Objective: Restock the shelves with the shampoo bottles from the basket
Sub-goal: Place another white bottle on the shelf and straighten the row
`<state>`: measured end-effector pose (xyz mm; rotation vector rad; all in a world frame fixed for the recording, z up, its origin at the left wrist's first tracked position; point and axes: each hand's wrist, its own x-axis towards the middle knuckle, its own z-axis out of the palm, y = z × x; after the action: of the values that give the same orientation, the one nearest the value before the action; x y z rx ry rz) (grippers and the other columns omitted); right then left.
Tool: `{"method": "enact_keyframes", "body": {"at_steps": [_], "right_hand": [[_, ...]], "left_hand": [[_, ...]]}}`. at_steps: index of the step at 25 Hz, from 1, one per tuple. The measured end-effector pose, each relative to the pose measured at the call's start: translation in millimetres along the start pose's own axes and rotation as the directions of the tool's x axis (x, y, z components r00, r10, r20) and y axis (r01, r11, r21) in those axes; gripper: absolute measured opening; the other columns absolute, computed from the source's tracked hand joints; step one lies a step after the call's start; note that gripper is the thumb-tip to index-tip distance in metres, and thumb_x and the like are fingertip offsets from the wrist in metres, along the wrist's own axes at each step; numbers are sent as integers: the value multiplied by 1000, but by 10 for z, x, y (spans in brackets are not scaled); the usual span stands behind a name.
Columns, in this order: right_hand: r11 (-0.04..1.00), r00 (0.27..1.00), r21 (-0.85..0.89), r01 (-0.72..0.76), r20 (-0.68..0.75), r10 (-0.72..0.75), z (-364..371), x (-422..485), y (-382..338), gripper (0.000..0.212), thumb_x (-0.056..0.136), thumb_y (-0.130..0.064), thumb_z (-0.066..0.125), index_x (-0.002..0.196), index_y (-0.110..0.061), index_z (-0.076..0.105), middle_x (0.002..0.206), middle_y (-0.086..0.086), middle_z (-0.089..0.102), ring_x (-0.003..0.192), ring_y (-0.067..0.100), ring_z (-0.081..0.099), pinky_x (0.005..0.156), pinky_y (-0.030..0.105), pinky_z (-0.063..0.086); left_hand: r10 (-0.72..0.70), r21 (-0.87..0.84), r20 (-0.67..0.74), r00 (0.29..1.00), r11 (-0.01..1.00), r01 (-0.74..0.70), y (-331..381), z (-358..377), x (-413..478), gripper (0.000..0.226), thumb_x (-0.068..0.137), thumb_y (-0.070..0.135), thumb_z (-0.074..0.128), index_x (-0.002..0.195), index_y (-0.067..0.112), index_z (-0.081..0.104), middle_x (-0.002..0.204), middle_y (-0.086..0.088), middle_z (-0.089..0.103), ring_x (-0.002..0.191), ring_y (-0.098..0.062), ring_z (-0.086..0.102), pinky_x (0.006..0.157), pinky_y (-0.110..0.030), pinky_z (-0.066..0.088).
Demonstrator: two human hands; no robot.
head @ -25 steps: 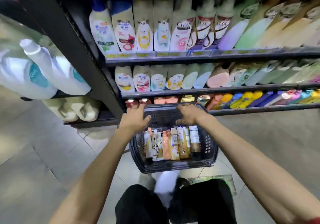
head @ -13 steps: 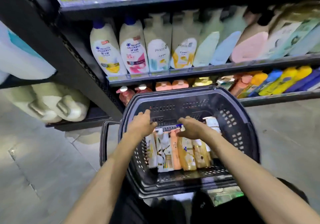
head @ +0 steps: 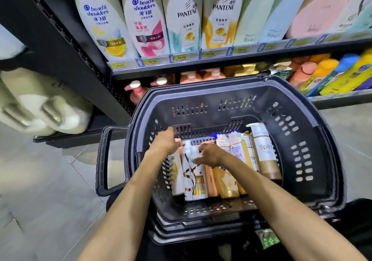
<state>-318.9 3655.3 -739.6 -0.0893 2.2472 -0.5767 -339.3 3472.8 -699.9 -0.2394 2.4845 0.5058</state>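
Dark store shelving (head: 261, 48) fills the far side, its large upright bottles (head: 185, 19) faced toward the aisle. Near it sits a black perforated plastic basket (head: 302, 139), and the small shampoo bottles (head: 227, 180) lie side by side on its floor, caps to the far wall, likely so each lifts out easily. Both forearms reach forward and down into it. The right hand (head: 210, 154) curls thumb and fingers round the neck of a white bottle with a gold label (head: 196, 176), left of the row's middle. The left hand (head: 165, 143) arches over the top of the leftmost bottle (head: 175, 172); its fingers are hidden, so I cannot tell whether it grips.
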Motion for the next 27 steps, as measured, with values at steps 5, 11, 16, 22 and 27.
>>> {"method": "enact_keyframes", "body": {"at_steps": [5,11,16,22,27], "right_hand": [[975,992,-197,-105,-84,90,238,96,-61,96,75,-66,72,145,-11,38,153,13,31,137,34,37,104,47,42],[986,994,-144,-87,-79,77,282,113,-80,98,67,-59,82,142,-14,40,150,12,37,132,32,44,102,47,45],[997,996,80,-11,-92,18,266,58,-62,77,69,-40,88,128,-9,49,125,7,55,119,27,52,92,35,46],[903,978,427,54,-203,37,-8,-16,87,56,62,-20,93,95,-15,48,104,6,61,99,25,59,80,40,52],[802,980,596,47,-181,77,-220,-98,390,52,59,-17,94,90,-18,53,100,7,65,93,25,63,77,39,56]], "left_hand": [[-8,-52,-2,1000,999,8,-59,27,114,54,94,35,68,138,13,45,137,-12,58,124,-33,56,97,-41,45],[-48,-41,33,998,998,49,-79,70,167,62,91,37,73,141,13,46,139,-12,57,127,-32,55,99,-38,44],[-102,-18,91,991,994,104,-79,140,188,63,91,35,72,143,11,45,140,-13,56,126,-31,55,97,-36,45],[-118,-3,254,960,992,123,-77,497,123,52,99,29,61,140,2,46,145,-19,48,126,-34,53,100,-37,51],[-270,-158,299,915,932,327,-171,603,265,60,98,27,64,144,-1,37,147,-18,45,121,-37,59,97,-48,55]]}}
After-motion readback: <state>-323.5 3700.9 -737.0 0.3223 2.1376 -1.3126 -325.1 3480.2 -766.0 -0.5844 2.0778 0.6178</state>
